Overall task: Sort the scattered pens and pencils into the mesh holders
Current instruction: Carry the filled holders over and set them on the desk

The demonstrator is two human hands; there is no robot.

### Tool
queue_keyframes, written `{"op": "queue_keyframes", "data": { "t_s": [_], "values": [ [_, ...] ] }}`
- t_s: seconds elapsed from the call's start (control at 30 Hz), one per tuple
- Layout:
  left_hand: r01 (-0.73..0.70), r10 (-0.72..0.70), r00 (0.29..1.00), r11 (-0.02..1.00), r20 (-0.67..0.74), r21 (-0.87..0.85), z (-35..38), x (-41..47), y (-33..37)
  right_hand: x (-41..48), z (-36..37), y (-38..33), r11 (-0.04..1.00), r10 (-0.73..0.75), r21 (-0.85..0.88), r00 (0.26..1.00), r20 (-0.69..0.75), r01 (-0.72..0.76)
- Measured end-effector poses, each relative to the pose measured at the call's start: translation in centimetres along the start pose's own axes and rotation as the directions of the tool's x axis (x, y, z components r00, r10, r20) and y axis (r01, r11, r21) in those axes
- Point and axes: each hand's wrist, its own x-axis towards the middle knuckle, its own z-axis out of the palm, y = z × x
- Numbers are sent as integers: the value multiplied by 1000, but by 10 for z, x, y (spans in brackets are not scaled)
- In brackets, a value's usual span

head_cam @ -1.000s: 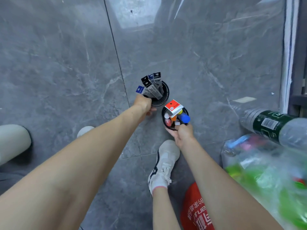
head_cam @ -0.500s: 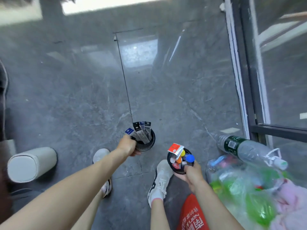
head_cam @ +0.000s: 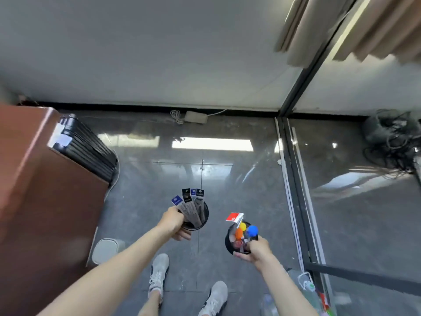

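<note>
We find both black mesh holders filled and held above the floor [head_cam: 250, 179], our left hand [head_cam: 174, 224] gripping the one with packaged pens [head_cam: 197, 216], our right hand [head_cam: 256, 248] the one with coloured markers [head_cam: 237, 239]; no strays show, sorting apparently complete.

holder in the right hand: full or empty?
Full. The black holder gripped by the right hand is crowded with coloured caps, blue, orange and yellow, plus a red-tagged packet sticking out the top.

Two bare forearms, no sleeves, left hand [head_cam: 174, 223], right hand [head_cam: 256, 248], bare lower legs, pale grey lace-up sneakers [head_cam: 158, 273] with white socks
</note>
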Motion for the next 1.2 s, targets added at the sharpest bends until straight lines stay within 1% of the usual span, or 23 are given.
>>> {"op": "queue_keyframes", "data": {
  "t_s": [0.1, 0.17, 0.2, 0.37, 0.47, 0.53, 0.63, 0.73, 0.77, 0.83, 0.9, 1.0, 1.13, 1.2],
  "values": [
    [-5, -3, 998, 994, -69, -113, -24, -52, -1, -50, 21, -37, 989, -65, -130, 996, 55, 72],
    [-39, 11, 991, 978, -132, -206, -51, -81, -10, -84, 42, -54, 965, -112, -231, 990, 84, 128],
    [-49, 16, 990, 972, -143, -229, -59, -88, -13, -92, 49, -60, 957, -115, -256, 989, 95, 136],
    [-121, -12, 945, 916, -327, -383, -152, -124, -45, -144, 125, -81, 915, -117, -356, 969, 218, 191],
    [-197, -29, 894, 872, -448, -448, -216, -149, -66, -171, 187, -86, 884, -119, -406, 950, 288, 234],
    [-238, -35, 861, 855, -508, -461, -254, -161, -82, -186, 224, -87, 865, -145, -415, 931, 334, 283],
    [-284, -91, 807, 806, -583, -519, -308, -175, -115, -209, 289, -82, 849, -163, -403, 894, 417, 342],
    [-324, -177, 740, 752, -649, -574, -352, -173, -147, -229, 352, -73, 842, -172, -372, 848, 501, 391],
    [-335, -210, 718, 732, -664, -594, -365, -171, -157, -235, 373, -70, 831, -176, -374, 833, 525, 411],
    [-353, -287, 687, 670, -667, -652, -384, -166, -170, -246, 408, -63, 801, -173, -411, 825, 538, 436],
    [-373, -348, 680, 593, -645, -713, -402, -162, -182, -253, 441, -53, 782, -170, -441, 831, 530, 440],
    [-395, -418, 679, 486, -604, -780, -424, -156, -192, -260, 485, -40, 758, -175, -446, 807, 564, 476],
    [-402, -483, 639, 454, -599, -795, -434, -146, -194, -261, 530, -31, 706, -137, -498, 786, 602, 504],
    [-412, -513, 626, 422, -588, -807, -435, -138, -194, -259, 549, -32, 686, -121, -509, 771, 625, 521]
  ]
}}
